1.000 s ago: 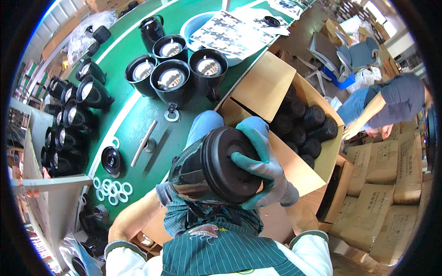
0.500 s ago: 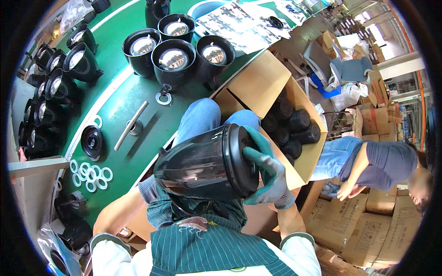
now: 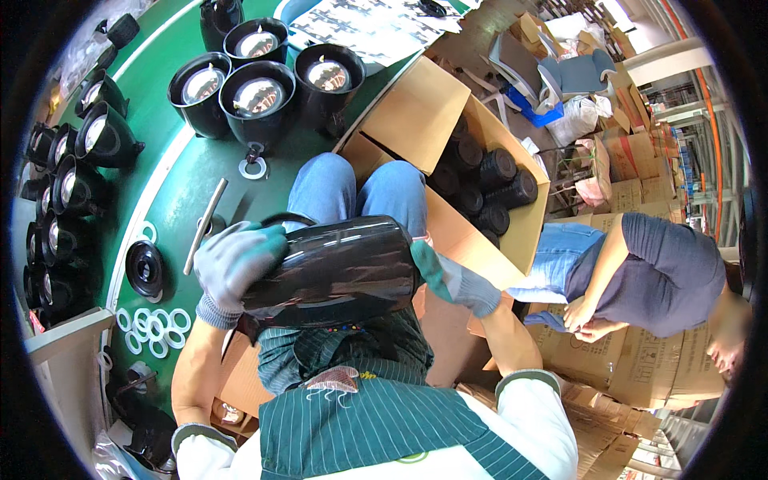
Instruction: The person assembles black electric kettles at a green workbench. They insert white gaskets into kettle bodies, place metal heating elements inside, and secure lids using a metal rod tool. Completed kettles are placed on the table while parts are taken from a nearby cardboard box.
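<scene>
A glossy black jug lies sideways above my lap, its long side across my apron. My left hand, in a grey and green glove, is closed over the jug's left end, near a curved black handle. My right hand, gloved the same way, presses against the right end; its fingertips are partly hidden behind the jug. On the green table left of my hands is a metal T-shaped bar. A round black lid and several white rings lie beyond it.
Several black jugs with shiny liners stand at the table's far side, more along the left. An open carton right of my knees holds black cylindrical parts. At right a person stands beside stacked cartons.
The jug has turned more side-on, so its ribbed round end no longer shows. My left hand has come into sight on its left end. My right hand has shifted slightly lower on the other end.
</scene>
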{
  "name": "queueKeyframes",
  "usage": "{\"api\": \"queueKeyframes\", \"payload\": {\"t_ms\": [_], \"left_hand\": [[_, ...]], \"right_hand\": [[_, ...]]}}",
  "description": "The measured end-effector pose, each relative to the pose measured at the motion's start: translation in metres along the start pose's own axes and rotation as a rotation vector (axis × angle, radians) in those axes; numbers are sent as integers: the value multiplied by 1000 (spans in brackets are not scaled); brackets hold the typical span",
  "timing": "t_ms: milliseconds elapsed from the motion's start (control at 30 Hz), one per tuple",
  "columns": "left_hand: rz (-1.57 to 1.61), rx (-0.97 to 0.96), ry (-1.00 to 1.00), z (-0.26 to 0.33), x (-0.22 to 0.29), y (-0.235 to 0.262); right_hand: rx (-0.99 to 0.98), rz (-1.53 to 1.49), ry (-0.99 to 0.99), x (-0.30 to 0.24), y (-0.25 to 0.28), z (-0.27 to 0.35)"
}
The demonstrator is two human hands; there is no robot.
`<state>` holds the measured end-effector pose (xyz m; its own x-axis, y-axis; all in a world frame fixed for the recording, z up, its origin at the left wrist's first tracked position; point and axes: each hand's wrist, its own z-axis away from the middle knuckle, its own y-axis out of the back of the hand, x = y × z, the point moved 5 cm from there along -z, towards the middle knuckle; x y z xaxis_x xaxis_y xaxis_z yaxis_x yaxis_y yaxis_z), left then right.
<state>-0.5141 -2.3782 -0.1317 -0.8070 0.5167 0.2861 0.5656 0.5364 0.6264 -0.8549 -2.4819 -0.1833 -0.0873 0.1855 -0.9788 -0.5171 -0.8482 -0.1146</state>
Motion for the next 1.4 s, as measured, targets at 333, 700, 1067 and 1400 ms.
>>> {"api": "queueKeyframes", "payload": {"t_ms": [333, 700, 1067, 1400], "left_hand": [[471, -48, 692, 21, -13, -30], [589, -139, 659, 19, -26, -52], [183, -8, 621, -14, -9, -12], [-19, -149, 180, -65, 28, 2]], "right_hand": [[230, 288, 428, -49, -42, -48], [228, -39, 361, -42, -23, -39], [269, 351, 672, -86, -35, -44], [349, -812, 155, 77, 8, -46]]}}
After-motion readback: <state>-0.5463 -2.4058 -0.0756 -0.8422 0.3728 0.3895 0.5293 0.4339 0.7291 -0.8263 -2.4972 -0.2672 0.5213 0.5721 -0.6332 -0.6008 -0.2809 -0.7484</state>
